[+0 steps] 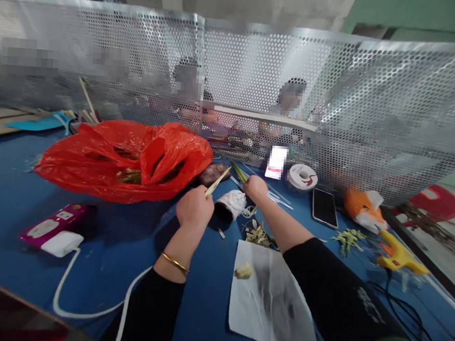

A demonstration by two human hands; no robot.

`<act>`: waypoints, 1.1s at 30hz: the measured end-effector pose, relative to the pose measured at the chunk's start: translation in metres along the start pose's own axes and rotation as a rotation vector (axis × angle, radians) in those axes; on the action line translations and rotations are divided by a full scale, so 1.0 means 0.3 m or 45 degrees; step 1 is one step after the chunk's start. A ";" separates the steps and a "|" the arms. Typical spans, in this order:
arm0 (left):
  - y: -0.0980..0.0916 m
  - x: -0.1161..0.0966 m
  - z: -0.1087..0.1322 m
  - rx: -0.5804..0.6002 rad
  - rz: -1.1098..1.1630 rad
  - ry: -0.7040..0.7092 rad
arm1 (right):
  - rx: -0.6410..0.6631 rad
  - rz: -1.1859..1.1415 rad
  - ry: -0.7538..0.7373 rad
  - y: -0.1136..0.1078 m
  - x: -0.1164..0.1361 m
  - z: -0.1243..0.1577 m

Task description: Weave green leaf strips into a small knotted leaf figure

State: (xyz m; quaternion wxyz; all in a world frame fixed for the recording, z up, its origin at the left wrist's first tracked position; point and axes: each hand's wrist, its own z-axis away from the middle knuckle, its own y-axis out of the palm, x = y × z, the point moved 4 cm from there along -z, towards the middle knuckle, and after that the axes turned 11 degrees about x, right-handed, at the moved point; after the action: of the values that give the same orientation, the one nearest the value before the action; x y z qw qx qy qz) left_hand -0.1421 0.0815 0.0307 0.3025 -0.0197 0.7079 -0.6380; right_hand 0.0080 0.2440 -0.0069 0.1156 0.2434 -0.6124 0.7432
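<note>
Up-right from L hand (pixel 195 207) pinch, pale strip (pixel 218 182); up-left from R hand (pixel 256 189) pinch, green strip (pixel 239 172).

- My right sleeve (pixel 328 284): black, with pale lettering
- My bangle (pixel 175 262): gold
- The strip (pixel 219 181) in my left hand (pixel 195 207): pale yellow
- The piece (pixel 238 172) in my right hand (pixel 256 189): green
- Plastic bag (pixel 90 174): red
- Tabletop (pixel 199 293): blue
- Glue gun (pixel 398 258): yellow, orange trigger (pixel 387 250)
- Screen (pixel 243 62): silver, patterned with round holes
</note>
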 end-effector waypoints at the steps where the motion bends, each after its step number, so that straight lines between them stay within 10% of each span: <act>1: 0.000 0.003 -0.003 0.000 -0.003 0.000 | 0.021 -0.024 0.037 -0.011 -0.024 0.006; 10: -0.012 -0.111 0.095 -0.236 0.479 0.341 | -0.072 -0.779 -0.073 -0.137 -0.299 0.405; 17: 0.193 -0.333 0.305 0.694 1.458 0.323 | -0.200 -0.908 -0.355 -0.077 -0.326 0.772; 33: 0.288 -0.313 0.339 1.035 1.487 0.254 | 0.153 -1.212 -0.260 -0.050 -0.344 0.770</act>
State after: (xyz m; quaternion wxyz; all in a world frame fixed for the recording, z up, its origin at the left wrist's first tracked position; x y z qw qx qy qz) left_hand 0.0115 0.0456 -0.0107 0.5117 0.5348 0.3336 -0.5839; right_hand 0.1542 0.0371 -0.0156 0.3674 0.5741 -0.3974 0.6143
